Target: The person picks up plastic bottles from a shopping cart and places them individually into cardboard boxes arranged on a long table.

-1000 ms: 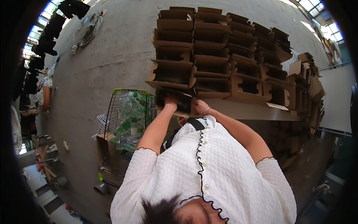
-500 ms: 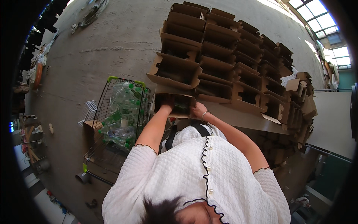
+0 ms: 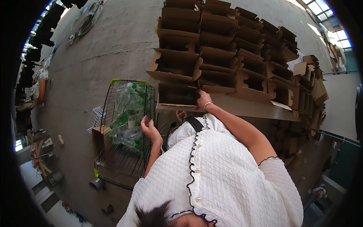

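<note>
My right hand (image 3: 204, 100) grips the right end of an open cardboard box (image 3: 177, 105), its fingers closed over the edge. The inside of this box is dark, and I cannot make out what lies in it. My left hand (image 3: 150, 130) is off the box, at the near right side of a black wire shopping cart (image 3: 107, 99) with green corners. Its fingers are apart and nothing is in them. Clear plastic bottles (image 3: 130, 99) with green caps lie heaped in the cart, just beyond those fingers.
Rows of open brown cardboard boxes (image 3: 217, 58) stand on a table (image 3: 242, 103) ahead and to the right. Flattened or folded cardboard (image 3: 308, 90) is stacked at the far right. A white wire rack (image 3: 97, 118) lies on the concrete floor (image 3: 81, 90) left of the cart.
My left hand has come out of the near box and moved left to the cart. My right hand stays at the box's right end. The view has shifted slightly.
</note>
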A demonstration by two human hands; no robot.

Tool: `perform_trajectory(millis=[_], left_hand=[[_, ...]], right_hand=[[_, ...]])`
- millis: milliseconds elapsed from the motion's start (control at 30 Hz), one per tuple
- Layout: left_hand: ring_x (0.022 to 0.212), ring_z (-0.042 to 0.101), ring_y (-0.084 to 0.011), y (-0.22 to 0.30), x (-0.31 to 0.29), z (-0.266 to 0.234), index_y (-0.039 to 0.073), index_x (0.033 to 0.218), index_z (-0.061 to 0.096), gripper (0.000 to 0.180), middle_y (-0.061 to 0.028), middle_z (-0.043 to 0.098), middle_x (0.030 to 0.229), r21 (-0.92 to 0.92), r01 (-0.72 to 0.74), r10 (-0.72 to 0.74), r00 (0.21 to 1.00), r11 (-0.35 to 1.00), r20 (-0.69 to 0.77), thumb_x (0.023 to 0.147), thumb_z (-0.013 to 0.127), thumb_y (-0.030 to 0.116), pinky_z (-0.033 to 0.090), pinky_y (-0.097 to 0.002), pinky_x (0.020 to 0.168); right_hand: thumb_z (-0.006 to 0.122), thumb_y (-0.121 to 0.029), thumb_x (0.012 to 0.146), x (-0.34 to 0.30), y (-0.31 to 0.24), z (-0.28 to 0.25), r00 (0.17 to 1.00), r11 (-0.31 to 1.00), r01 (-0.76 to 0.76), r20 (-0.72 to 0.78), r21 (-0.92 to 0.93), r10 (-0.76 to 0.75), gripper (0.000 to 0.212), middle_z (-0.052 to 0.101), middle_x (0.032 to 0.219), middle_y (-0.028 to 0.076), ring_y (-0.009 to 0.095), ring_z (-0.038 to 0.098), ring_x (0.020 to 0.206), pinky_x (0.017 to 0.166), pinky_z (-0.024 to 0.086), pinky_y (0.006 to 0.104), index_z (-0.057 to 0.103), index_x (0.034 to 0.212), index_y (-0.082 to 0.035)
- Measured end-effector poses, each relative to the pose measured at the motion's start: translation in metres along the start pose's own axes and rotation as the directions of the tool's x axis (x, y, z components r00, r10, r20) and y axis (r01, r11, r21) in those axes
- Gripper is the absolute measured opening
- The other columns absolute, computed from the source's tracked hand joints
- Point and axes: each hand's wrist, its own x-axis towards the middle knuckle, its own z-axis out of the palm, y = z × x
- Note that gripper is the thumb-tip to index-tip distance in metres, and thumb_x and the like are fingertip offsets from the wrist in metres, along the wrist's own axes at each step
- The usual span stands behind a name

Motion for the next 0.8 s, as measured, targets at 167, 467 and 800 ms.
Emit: perform_trajectory(millis=[167, 467, 800], left_hand=[[0.106, 0.057, -0.0256, -0.093, 0.056, 0.028, 0.002, 0.117, 0.057, 0.034, -0.0093, 0.06, 0.11, -0.321, 0.698, -0.578, 0.713, 0.64, 0.396, 0.094, 0.054, 0.027, 0.046, -0.0414, 0.091], [0.121, 0.048, -0.0309, -0.161, 0.126, 0.08, 0.001, 0.123, 0.05, 0.053, -0.0149, 0.053, 0.128, -0.24, 0.842, -0.198, 0.372, 0.483, 0.907, 0.098, 0.041, 0.046, 0.039, -0.0448, 0.103], [0.117, 0.053, -0.0253, -0.065, 0.075, 0.098, 0.014, 0.134, 0.049, 0.06, -0.0052, 0.056, 0.13, 0.14, 0.894, -0.338, 0.014, 0.425, 0.941, 0.089, 0.053, 0.054, 0.047, -0.0423, 0.095]], right_hand=[[0.055, -0.003, 0.076, 0.039, 0.081, 0.04, 0.995, 0.982, -0.096, 0.017, 0.161, 0.094, 0.031, 0.064, 0.102, 0.027, 0.042, 0.059, 0.102, 0.087, 0.049, 0.0464, 0.061, 0.106, 0.001], [0.057, -0.004, 0.072, -0.01, 0.041, 0.011, 1.0, 0.997, 0.029, 0.0, -0.077, -0.029, 0.042, 0.058, 0.116, 0.023, 0.041, 0.056, 0.109, 0.094, 0.048, 0.0428, 0.058, 0.114, 0.0], [0.051, 0.002, 0.071, -0.059, 0.073, -0.016, 0.983, 0.981, 0.182, 0.032, -0.066, -0.181, 0.054, 0.06, 0.117, 0.022, 0.039, 0.055, 0.112, 0.095, 0.045, 0.0429, 0.054, 0.124, -0.004]])
